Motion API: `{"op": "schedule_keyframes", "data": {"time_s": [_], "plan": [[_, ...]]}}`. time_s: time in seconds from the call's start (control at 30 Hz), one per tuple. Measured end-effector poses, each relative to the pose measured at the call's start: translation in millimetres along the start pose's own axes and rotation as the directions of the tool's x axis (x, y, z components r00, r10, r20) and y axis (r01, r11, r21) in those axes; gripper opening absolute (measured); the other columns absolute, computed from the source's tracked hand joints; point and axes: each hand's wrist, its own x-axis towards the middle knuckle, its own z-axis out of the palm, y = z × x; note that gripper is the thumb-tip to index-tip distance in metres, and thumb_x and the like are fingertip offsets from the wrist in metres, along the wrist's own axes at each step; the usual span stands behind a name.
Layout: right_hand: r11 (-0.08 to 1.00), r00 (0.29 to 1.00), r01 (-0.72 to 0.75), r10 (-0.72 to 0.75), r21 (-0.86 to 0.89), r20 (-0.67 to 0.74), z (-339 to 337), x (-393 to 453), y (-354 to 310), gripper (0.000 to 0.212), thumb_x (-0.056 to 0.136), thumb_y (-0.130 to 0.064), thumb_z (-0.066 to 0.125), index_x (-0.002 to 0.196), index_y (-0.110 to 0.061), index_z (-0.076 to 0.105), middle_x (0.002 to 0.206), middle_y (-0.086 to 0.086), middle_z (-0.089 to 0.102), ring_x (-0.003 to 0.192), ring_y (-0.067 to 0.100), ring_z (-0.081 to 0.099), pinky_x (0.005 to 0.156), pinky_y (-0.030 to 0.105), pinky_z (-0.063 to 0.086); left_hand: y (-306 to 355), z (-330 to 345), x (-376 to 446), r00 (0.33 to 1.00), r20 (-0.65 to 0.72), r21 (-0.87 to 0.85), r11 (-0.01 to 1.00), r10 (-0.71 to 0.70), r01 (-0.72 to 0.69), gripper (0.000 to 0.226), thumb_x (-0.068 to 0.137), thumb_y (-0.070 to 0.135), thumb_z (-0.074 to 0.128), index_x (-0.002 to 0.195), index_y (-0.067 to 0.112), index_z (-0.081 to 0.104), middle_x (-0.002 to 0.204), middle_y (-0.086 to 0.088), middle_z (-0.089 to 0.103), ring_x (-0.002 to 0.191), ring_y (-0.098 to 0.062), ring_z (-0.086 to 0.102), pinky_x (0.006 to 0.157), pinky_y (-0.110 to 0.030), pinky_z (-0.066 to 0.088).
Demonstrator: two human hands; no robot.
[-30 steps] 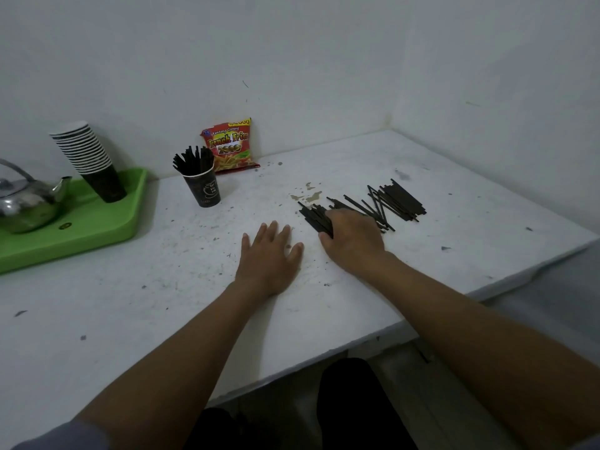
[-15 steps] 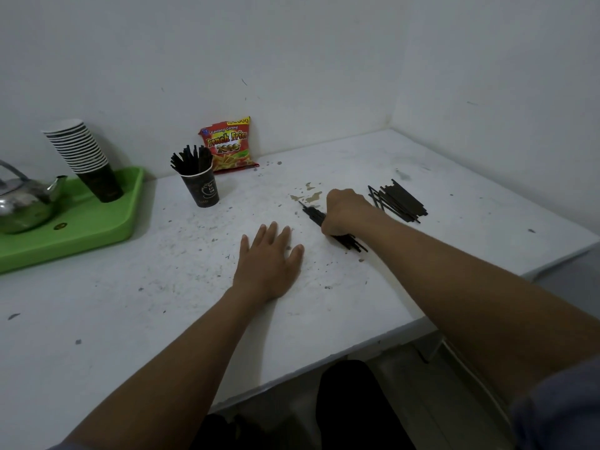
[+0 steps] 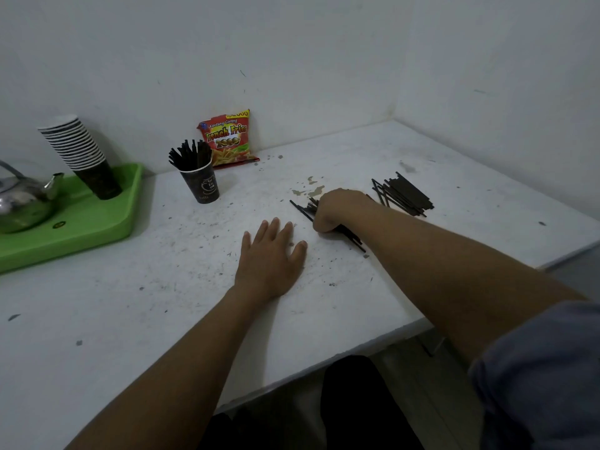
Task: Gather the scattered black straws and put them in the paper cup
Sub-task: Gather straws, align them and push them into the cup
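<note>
Snack bag (image 3: pixel 228 139): "Kentang Goreng French Fries 2000".

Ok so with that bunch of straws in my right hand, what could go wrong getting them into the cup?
The right hand grips a bundle of black straws with uneven ends sticking out both sides, so some may slip out when lifted. The paper cup is already crowded with straws and might tip as more are pushed in. The loose pile lies near the table's right edge; a sweep could knock some off.
</note>
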Motion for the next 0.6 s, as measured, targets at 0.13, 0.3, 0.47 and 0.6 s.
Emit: {"op": "schedule_keyframes", "data": {"time_s": [0.13,0.3,0.47,0.6], "plan": [[0.999,0.999,0.036,-0.035,0.01,-0.04,10,2,2,0.036,0.096,-0.016,0.051,0.128,-0.004,0.059,0.127,0.015,0.059,0.111,0.03,0.061,0.08,0.034,0.049,0,0,0,1.0,0.001,-0.004,1.0,-0.003,0.003,0.069,0.102,0.061,0.02,0.162,0.028,0.019,0.171,-0.003,0.01,0.158,-0.022,0.002,0.126,-0.052,0.003],[0.974,0.989,0.031,0.003,0.225,-0.149,22,8,12,0.034,0.102,-0.017,0.045,0.131,-0.003,0.055,0.131,0.017,0.059,0.114,0.031,0.06,0.077,0.031,0.042,1,-2,-1,1.0,0.008,-0.016,1.0,-0.009,0.009,0.068,0.102,0.06,0.022,0.162,0.028,0.019,0.171,-0.004,0.01,0.158,-0.022,0.002,0.127,-0.052,0.002],[0.913,0.968,0.126,-0.027,0.389,-0.249,30,19,4,0.05,0.098,-0.044,0.054,0.131,-0.007,0.056,0.128,0.014,0.061,0.115,0.031,0.059,0.081,0.031,0.043,2,-3,-2,1.0,-0.016,-0.045,0.999,-0.009,0.009,0.068,0.102,0.059,0.025,0.161,0.024,0.023,0.17,-0.004,0.014,0.158,-0.022,0.006,0.127,-0.051,0.004],[0.946,0.972,0.152,-0.092,0.286,-0.214,16,17,-5,0.036,0.088,-0.037,0.073,0.11,-0.015,0.057,0.117,0.009,0.062,0.097,0.027,0.06,0.076,0.031,0.046,3,-5,-5,0.997,-0.055,-0.078,0.996,-0.056,0.052,0.069,0.103,0.056,0.03,0.16,0.017,0.029,0.169,-0.004,0.022,0.157,-0.022,0.013,0.127,-0.051,0.007]]}}
